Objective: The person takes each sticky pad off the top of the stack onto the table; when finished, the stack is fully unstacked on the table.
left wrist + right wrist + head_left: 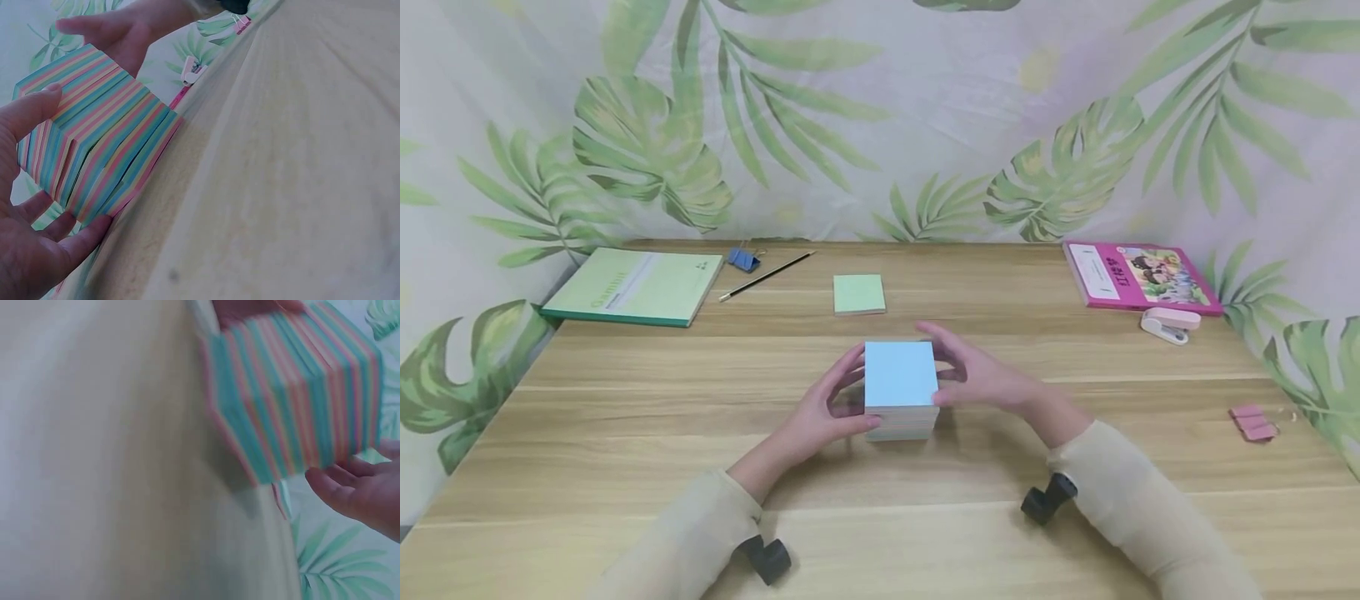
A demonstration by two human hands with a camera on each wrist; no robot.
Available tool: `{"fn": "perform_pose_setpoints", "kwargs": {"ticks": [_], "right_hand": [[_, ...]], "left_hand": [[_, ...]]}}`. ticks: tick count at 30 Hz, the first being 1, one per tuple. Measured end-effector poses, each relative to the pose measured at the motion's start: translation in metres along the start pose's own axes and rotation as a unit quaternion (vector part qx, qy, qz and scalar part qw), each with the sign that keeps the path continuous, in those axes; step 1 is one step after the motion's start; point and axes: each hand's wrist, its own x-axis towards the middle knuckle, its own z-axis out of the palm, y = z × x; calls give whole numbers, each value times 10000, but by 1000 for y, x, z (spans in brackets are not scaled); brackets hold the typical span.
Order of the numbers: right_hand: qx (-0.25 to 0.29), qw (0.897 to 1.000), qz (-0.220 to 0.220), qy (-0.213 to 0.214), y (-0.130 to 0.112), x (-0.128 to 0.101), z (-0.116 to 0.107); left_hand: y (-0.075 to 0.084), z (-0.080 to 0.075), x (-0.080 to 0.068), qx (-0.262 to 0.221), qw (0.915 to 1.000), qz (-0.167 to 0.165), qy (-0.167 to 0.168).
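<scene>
A tall square stack of sticky notes (901, 375) stands on the wooden table, with a light blue top. Striped pink, yellow, blue and green sides show in both wrist views, with thin gaps between some layers. My left hand (815, 417) holds the stack's left side, its thumb (39, 109) against the near face and its fingers along the side. At the right side, my right hand (981, 371) has its thumb by the near corner and its fingers loosely spread; one finger points out past the far corner. Some fingertips are hidden behind the stack.
Behind the stack lies a small green sticky note pad (859, 294). At the back left are a green notebook (632, 286), a blue binder clip (745, 260) and a black pencil (767, 277). A pink book (1138, 277), a stapler (1170, 323) and a pink binder clip (1253, 423) lie on the right.
</scene>
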Motion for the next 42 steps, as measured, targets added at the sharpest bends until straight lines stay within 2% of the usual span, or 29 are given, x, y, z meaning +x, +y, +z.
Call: {"fn": "perform_pose_setpoints", "kwargs": {"ticks": [5, 9, 14, 18, 21, 24, 26, 30, 33, 37, 42], "right_hand": [[-509, 9973, -104, 511, 5, -9, 16], [-378, 9961, -204, 769, 9, -12, 19], [-203, 9958, -210, 868, 13, -17, 15], [215, 9959, -6, 882, 13, -26, 3], [777, 9931, 157, 864, 9, -33, -10], [1426, 9855, 237, 889, 6, -38, -25], [1983, 9759, 217, 888, 5, -38, -36], [2863, 9528, 278, 972, 10, -27, -60], [3174, 9407, 421, 1123, 18, -12, -78], [3109, 9389, 646, 1326, 28, 12, -97], [3075, 9360, 1019, 1378, 39, 40, -106]], "left_hand": [[-1, -1, 0, 1, 10000, 55, 21], [-2, -1, 1, 5, 10000, 94, -24], [-1, -1, 1, -10, 9999, 36, -95], [0, -1, 1, -17, 10000, -67, -66], [1, 0, 1, -34, 9999, -97, -58], [1, 0, 1, -40, 9999, -120, -46], [1, -1, 1, -37, 9999, -121, -47], [1, -2, 1, -17, 9999, -99, -43], [2, -2, 1, -2, 9999, -113, -38], [2, -2, 0, -18, 9999, -139, -56], [2, 0, 1, -96, 9999, -105, -29]]}}
